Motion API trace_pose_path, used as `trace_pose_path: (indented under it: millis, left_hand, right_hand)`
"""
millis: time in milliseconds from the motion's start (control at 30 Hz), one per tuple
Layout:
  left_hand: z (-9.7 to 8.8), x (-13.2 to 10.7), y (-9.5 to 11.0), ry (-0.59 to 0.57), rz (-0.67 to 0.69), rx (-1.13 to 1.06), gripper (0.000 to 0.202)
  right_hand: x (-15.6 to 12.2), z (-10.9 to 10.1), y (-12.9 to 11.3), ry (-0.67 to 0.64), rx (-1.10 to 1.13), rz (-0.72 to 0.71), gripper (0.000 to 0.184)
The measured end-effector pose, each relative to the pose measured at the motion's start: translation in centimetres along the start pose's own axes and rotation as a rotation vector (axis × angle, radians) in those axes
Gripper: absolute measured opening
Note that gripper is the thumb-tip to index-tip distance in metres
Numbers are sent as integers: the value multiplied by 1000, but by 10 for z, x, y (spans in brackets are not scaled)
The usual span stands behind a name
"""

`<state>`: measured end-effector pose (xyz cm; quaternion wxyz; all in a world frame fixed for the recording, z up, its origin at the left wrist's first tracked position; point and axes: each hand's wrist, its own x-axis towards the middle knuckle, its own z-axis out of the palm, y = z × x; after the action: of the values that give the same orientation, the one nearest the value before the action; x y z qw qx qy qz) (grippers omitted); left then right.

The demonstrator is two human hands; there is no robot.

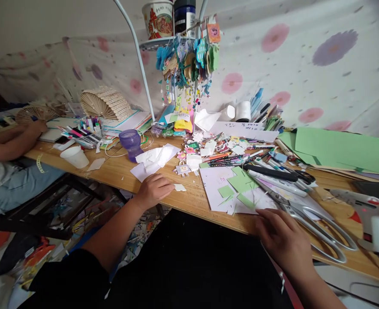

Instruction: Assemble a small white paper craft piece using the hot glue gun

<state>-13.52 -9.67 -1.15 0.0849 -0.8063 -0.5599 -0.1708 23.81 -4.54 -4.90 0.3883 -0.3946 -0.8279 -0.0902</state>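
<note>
My left hand [155, 189] rests at the table's front edge, its fingers closed together on a small piece of white paper [179, 187]. Crumpled white tissue [155, 158] lies on a pale sheet just beyond it. My right hand [284, 236] is at the edge farther right, fingers loosely bent and apart, with nothing visible in them. Beside it are large silver scissors [305, 216], partly over a white sheet [213, 189] that carries cut green paper pieces [241, 180]. The underside of my right hand is hidden.
A white glue gun [374, 219] stands at the far right, before green paper sheets [344, 148]. Pens and paper scraps crowd the middle. A purple cup [130, 143] and white paper cup [74, 157] stand left. Another person's arm [12, 139] rests at the far left.
</note>
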Motion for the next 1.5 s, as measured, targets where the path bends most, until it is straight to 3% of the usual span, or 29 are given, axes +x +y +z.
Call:
trace_pose_path:
  millis: [100,200,300,367,467,567,833,933,1033,1233,1500]
  left_hand:
    - [-4,-1,-12,3,-37,-19,25]
    - [-9,-3,-19,82,-143,-80,23]
    - [-13,-3,-13,124,-269,-172,19]
    - [-15,-2,-3,76,-321,-220,30]
    - [-13,1,11,-12,-337,-235,38]
    - [-8,4,16,-26,-363,-226,30]
    - [-8,10,-3,100,-475,-158,23]
    - [-8,12,-12,75,-509,-96,29]
    - [-8,16,-11,87,-492,-56,33]
    - [-3,35,25,185,-324,-153,20]
    - [13,80,87,14,-146,-209,14]
  right_hand:
    - [0,1,0,-5,-1,6,17]
    - [-1,1,1,-9,-9,8,18]
    - [-1,1,0,-11,-16,4,18]
    - [-1,1,0,-8,-19,4,18]
    - [0,1,-1,-6,-18,13,18]
    - [0,1,-1,-7,-2,22,18]
    - [9,-2,2,-53,149,109,15]
    - [23,-2,7,-59,157,146,16]
    - [43,0,13,-136,70,93,20]
    - [72,12,9,-406,62,-6,21]
    - [98,28,-18,-627,-58,-197,30]
